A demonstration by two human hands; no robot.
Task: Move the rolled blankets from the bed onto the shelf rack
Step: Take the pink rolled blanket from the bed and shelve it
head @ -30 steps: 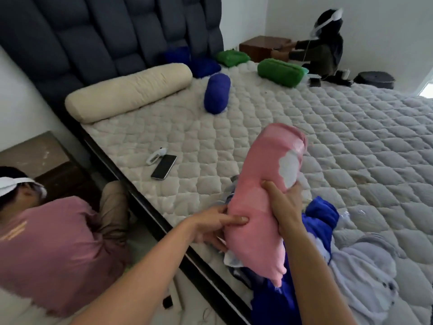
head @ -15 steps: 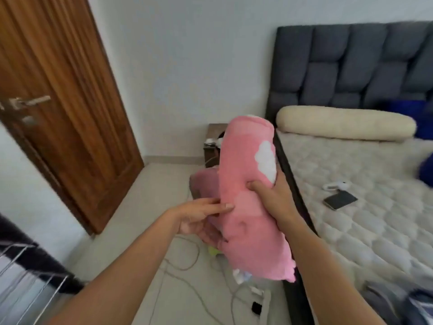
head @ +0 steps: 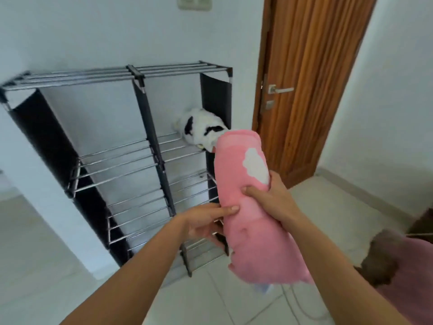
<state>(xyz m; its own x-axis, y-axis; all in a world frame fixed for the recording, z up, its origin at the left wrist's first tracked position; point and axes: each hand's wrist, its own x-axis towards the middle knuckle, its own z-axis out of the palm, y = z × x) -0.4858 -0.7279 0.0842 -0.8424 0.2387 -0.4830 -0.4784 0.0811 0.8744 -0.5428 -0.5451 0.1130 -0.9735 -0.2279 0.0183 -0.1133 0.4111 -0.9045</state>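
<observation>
I hold a rolled pink blanket (head: 248, 214) with a white patch, tilted with its far end up, in front of the shelf rack (head: 131, 151). My right hand (head: 271, 198) grips its middle from the right. My left hand (head: 206, 221) holds it from the left and below, thumb on the roll. The rack has metal bar shelves and black fabric panels. A rolled white-and-black blanket (head: 201, 127) lies on the rack's upper right shelf, just behind the pink roll's far end. The bed is out of view.
A closed wooden door (head: 311, 85) with a metal handle stands right of the rack. A person in a pink shirt (head: 403, 273) crouches at the lower right. A cable (head: 302, 303) lies on the pale tiled floor below my arms.
My view has swung left from the bed, past the door, to the shelf rack. The pink roll stays in both hands and is now close to the rack's right column.
</observation>
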